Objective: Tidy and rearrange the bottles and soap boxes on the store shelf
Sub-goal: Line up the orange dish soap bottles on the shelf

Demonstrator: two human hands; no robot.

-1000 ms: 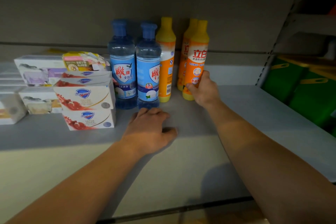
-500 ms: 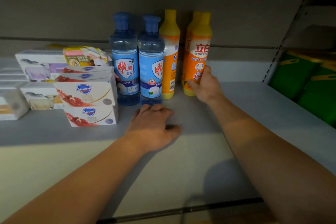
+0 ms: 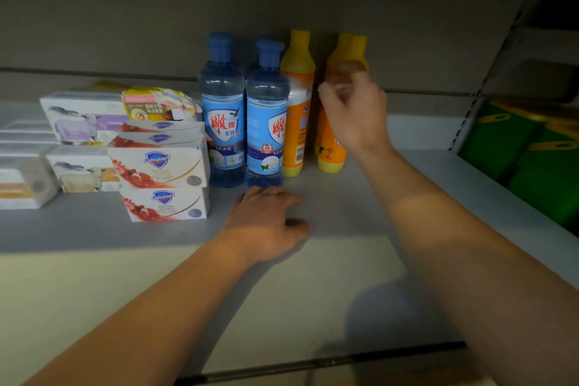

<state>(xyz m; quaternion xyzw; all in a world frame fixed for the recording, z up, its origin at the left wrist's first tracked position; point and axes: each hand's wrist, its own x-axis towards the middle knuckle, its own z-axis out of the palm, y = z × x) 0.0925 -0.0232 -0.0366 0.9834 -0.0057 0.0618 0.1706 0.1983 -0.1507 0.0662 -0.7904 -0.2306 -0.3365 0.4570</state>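
Note:
On the grey shelf (image 3: 313, 285), two blue-capped clear bottles (image 3: 222, 122) (image 3: 265, 131) stand side by side at the back. Right of them stand orange bottles with yellow caps, one (image 3: 297, 128) against the blue pair and another (image 3: 329, 157) a small gap away, with a third partly hidden behind it. My right hand (image 3: 354, 110) is raised and blurred in front of the rightmost orange bottle's upper half, fingers loose, holding nothing. My left hand (image 3: 266, 219) rests palm down on the shelf just in front of the nearer blue bottle. Stacked red-and-white soap boxes (image 3: 159, 166) sit left of the bottles.
More white soap boxes (image 3: 81, 117) and a yellow-pink pack (image 3: 156, 102) lie further left. Green packages (image 3: 517, 153) fill the neighbouring bay at the right, past an upright post (image 3: 466, 125). A dark rail (image 3: 329, 363) edges the shelf front.
My right hand has let go of the base of the rightmost orange bottle and risen to its upper half. The left hand has stayed in place on the shelf.

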